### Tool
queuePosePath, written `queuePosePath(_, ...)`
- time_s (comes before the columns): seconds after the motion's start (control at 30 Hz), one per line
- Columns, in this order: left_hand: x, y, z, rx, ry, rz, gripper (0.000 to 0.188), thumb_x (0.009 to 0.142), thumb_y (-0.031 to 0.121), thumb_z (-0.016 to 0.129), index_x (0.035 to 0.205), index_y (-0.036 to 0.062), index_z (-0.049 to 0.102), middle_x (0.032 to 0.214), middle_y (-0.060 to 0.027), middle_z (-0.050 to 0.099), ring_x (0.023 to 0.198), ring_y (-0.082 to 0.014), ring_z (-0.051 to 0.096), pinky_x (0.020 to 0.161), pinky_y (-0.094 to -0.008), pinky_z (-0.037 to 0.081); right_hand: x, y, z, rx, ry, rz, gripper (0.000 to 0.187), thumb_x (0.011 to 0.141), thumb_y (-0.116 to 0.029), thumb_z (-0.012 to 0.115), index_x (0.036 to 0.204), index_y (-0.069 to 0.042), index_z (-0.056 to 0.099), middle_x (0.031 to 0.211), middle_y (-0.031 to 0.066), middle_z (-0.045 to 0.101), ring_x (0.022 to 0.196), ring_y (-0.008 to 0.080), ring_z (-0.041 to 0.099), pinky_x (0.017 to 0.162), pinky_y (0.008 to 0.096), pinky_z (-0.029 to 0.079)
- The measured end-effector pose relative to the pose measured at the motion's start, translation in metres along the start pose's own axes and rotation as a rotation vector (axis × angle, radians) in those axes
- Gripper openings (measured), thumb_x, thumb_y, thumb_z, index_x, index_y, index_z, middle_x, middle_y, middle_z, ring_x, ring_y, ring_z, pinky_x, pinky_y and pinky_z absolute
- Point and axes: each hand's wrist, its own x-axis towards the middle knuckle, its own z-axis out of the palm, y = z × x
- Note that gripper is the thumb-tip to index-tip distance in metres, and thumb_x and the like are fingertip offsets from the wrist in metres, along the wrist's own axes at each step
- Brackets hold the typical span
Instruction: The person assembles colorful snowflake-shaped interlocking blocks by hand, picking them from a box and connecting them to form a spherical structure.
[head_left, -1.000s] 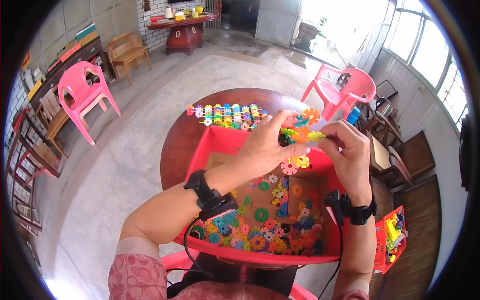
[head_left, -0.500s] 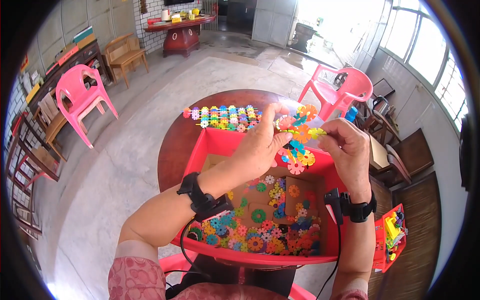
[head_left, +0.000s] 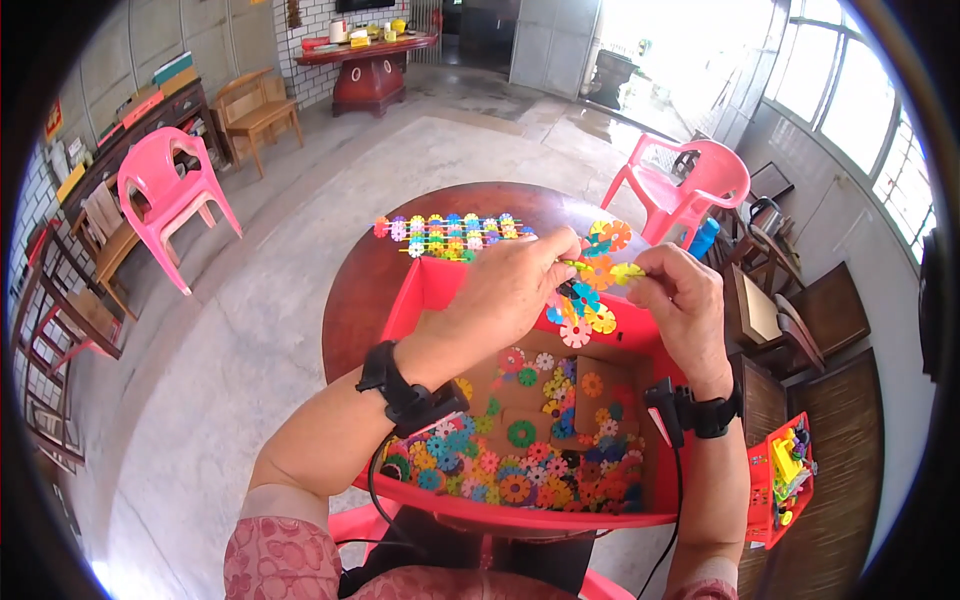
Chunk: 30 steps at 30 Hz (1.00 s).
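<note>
Above the far right part of a red box (head_left: 400,320), my left hand (head_left: 515,285) grips a cluster of joined plastic snowflake discs (head_left: 590,283) in orange, teal, yellow and pink. My right hand (head_left: 685,300) pinches a yellow-green snowflake disc (head_left: 627,272) at the right side of the cluster. Whether that disc is slotted into the cluster cannot be made out. Many loose discs (head_left: 515,488) in mixed colours lie in the box, thickest along its near side. Black bands with small devices sit on both my wrists.
The box rests on a round dark-red table (head_left: 350,300). Behind it lies a flat lattice of joined discs (head_left: 455,235). Pink plastic chairs stand left (head_left: 172,195) and right (head_left: 680,185). A red basket of toys (head_left: 785,480) is at lower right.
Both hands and the cluster have shifted slightly down and left over the box. My left hand has turned a little, and now covers more of the cluster's left side.
</note>
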Motion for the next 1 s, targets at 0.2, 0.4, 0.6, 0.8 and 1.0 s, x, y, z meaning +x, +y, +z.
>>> queuePosePath(0.2,0.001,-0.014,0.005,0.487,0.001,0.243,0.011,0.082,0.011,0.057,0.088,0.0035,0.052,0.080,-0.0147,0.059,0.077,-0.0333,0.059,0.064,-0.0425,0.046,-0.001,0.004,0.008,0.103,-0.046,0.082,0.012,0.072,0.002,0.062,0.083,0.002,0.056,0.069,0.0109,0.058,0.060,0.0180,0.057,0.056,0.0277,0.044)
queuePosePath(0.4,-0.002,-0.022,0.015,0.341,-0.105,0.281,0.009,0.084,0.009,0.054,0.087,0.0018,0.049,0.081,-0.0163,0.059,0.079,-0.0345,0.059,0.065,-0.0429,0.046,-0.002,0.007,0.012,0.107,-0.079,0.029,0.012,0.072,0.001,0.062,0.082,0.002,0.056,0.067,0.0115,0.058,0.058,0.0180,0.057,0.055,0.0287,0.044)
queuePosePath(0.6,-0.004,-0.014,0.020,0.188,-0.092,0.190,0.010,0.083,0.005,0.054,0.090,0.0014,0.048,0.084,-0.0183,0.059,0.083,-0.0370,0.059,0.068,-0.0438,0.045,-0.001,0.002,0.004,0.089,-0.092,0.134,0.012,0.072,0.001,0.063,0.082,0.002,0.056,0.066,0.0118,0.057,0.057,0.0193,0.056,0.055,0.0299,0.044)
queuePosePath(0.8,0.003,-0.029,0.020,0.050,-0.061,0.318,0.015,0.081,0.004,0.059,0.091,0.0021,0.048,0.084,-0.0196,0.058,0.084,-0.0391,0.057,0.069,-0.0449,0.044,-0.001,0.007,0.004,0.112,-0.053,0.086,0.012,0.072,0.001,0.063,0.081,0.002,0.056,0.064,0.0112,0.056,0.056,0.0182,0.055,0.054,0.0298,0.044)
queuePosePath(1.0,0.002,-0.029,0.021,0.178,-0.095,0.331,0.015,0.080,0.006,0.059,0.090,0.0031,0.048,0.080,-0.0195,0.056,0.079,-0.0406,0.056,0.066,-0.0452,0.043,0.000,-0.003,-0.002,0.046,-0.083,0.102,0.011,0.072,0.001,0.062,0.080,0.002,0.055,0.064,0.0114,0.055,0.056,0.0197,0.054,0.054,0.0310,0.043)
